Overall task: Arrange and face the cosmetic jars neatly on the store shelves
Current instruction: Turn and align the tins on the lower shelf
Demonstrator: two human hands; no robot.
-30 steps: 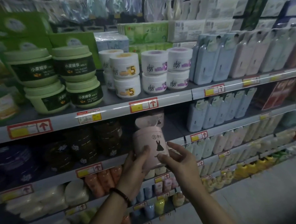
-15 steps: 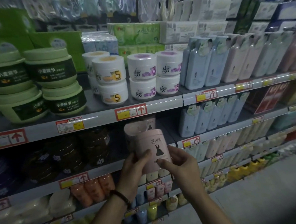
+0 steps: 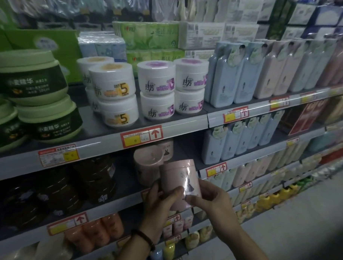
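Both hands hold one pink jar [image 3: 178, 176] with a black dress motif, in front of the second shelf's edge. My left hand [image 3: 159, 208] grips its left side, thumb across the front. My right hand [image 3: 210, 204] pinches its lower right, thumb on the label. Just behind it, on the second shelf [image 3: 118, 204], stand two more pink jars [image 3: 146, 161], one further back [image 3: 167, 149]. Dark brown jars [image 3: 94, 183] stand to their left.
The top shelf [image 3: 101, 142] carries stacked green-lidded jars [image 3: 48, 122], white jars marked 5 [image 3: 115, 96] and white jars with purple labels [image 3: 157, 89]. Pale blue and pink bottles [image 3: 261, 68] fill the shelves to the right. Orange bottles [image 3: 92, 230] sit lower. Aisle floor [image 3: 306, 222] lies at right.
The view has shifted right and closer. The pink jar stays in both hands and has sunk slightly, close to the pink jars on the second shelf.
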